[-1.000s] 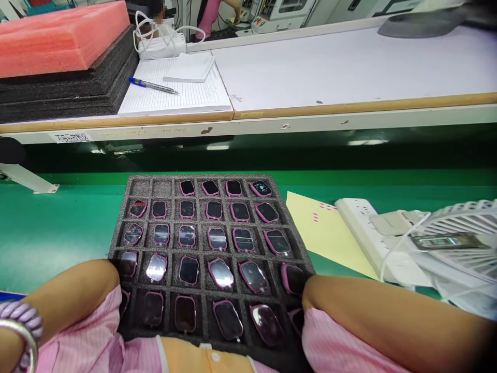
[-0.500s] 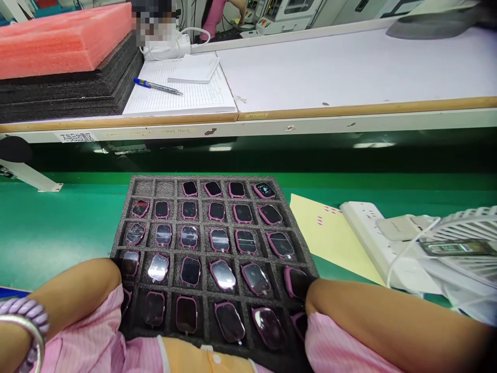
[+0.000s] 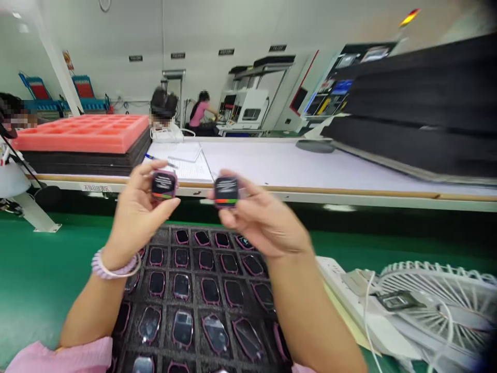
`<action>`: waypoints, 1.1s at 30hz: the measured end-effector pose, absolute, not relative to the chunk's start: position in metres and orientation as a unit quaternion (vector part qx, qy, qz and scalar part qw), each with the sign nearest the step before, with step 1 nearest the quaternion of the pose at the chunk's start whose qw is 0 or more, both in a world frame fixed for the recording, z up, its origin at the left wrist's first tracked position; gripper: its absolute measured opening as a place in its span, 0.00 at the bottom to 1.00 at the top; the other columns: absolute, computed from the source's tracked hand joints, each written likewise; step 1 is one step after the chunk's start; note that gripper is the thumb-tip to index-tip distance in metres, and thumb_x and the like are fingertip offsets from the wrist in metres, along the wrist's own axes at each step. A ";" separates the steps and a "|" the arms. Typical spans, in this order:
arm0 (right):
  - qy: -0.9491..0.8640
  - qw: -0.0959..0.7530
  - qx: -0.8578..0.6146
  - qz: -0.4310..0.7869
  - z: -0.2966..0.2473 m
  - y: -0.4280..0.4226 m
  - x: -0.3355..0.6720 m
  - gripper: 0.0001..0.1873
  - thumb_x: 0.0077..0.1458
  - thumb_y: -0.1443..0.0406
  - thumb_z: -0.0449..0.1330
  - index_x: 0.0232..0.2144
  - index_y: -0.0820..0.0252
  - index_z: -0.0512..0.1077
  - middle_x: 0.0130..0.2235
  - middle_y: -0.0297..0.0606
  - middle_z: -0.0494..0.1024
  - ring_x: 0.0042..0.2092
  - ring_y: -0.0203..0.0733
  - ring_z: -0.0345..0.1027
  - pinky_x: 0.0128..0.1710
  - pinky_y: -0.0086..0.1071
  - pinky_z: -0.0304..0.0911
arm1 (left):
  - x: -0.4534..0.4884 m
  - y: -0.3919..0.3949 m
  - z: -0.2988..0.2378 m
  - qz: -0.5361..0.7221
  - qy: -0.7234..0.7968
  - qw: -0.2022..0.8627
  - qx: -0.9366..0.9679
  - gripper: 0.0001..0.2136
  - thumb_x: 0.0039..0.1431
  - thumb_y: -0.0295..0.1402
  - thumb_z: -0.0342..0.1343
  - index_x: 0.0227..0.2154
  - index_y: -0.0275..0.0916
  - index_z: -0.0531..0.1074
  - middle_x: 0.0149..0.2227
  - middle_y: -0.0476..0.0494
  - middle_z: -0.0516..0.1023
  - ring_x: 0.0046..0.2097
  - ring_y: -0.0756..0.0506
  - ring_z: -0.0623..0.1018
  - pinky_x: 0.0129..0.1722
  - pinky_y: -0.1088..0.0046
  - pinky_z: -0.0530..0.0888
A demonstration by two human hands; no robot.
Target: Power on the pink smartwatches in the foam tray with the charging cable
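Raised above the far end of the tray, my left hand (image 3: 142,204) pinches a smartwatch case (image 3: 163,184) by its sides between thumb and fingers. Its screen is lit, with pale text and a coloured strip along the bottom. To its right, my right hand (image 3: 260,215) grips a second smartwatch case (image 3: 226,190), whose lit screen shows similar text over an orange and green bar. Below both hands lies a dark foam tray (image 3: 196,305) with rows of pockets. Most visible pockets hold a pink-rimmed watch case (image 3: 182,329) with a dark screen. My forearms cover parts of the tray's sides.
A white shelf (image 3: 256,160) runs behind the tray. It carries stacked red foam (image 3: 77,140), a notebook (image 3: 190,168) and dark stacked trays (image 3: 423,114). A power strip (image 3: 349,295) and a white fan (image 3: 442,295) stand at the right. Other people are beyond the shelf.
Both hands have come up into view, each holding a lit watch case above the tray. The camera has tilted up, showing more of the room.
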State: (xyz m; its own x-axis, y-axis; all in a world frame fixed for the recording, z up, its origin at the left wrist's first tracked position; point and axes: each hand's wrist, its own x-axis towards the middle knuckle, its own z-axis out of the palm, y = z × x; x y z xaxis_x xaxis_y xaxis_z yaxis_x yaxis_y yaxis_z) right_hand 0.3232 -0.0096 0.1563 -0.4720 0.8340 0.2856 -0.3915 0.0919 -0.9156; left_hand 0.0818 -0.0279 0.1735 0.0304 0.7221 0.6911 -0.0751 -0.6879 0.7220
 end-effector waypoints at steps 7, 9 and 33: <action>-0.537 0.487 -0.188 0.663 0.144 0.005 0.295 0.32 0.52 0.69 0.71 0.59 0.55 0.70 0.41 0.36 0.81 0.39 0.39 0.78 0.42 0.31 0.74 | 0.108 0.001 0.147 0.597 0.269 0.415 0.632 0.28 0.51 0.24 0.66 0.55 0.41 0.68 0.48 0.44 0.78 0.44 0.50 0.81 0.44 0.77 0.81; -0.549 0.495 -0.189 0.647 0.142 0.005 0.295 0.30 0.53 0.68 0.71 0.57 0.56 0.70 0.39 0.35 0.79 0.37 0.37 0.76 0.39 0.30 0.72 | 0.109 0.000 0.146 0.601 0.268 0.415 0.628 0.26 0.51 0.24 0.66 0.54 0.41 0.69 0.47 0.45 0.78 0.39 0.52 0.81 0.40 0.78 0.81; -0.531 0.582 -0.229 0.572 0.141 0.013 0.291 0.25 0.47 0.61 0.76 0.46 0.56 0.72 0.37 0.30 0.75 0.26 0.29 0.61 0.26 0.27 0.60 | 0.123 -0.005 0.150 0.598 0.287 0.468 0.584 0.23 0.58 0.30 0.62 0.58 0.36 0.72 0.42 0.45 0.84 0.32 0.49 0.86 0.37 0.76 0.86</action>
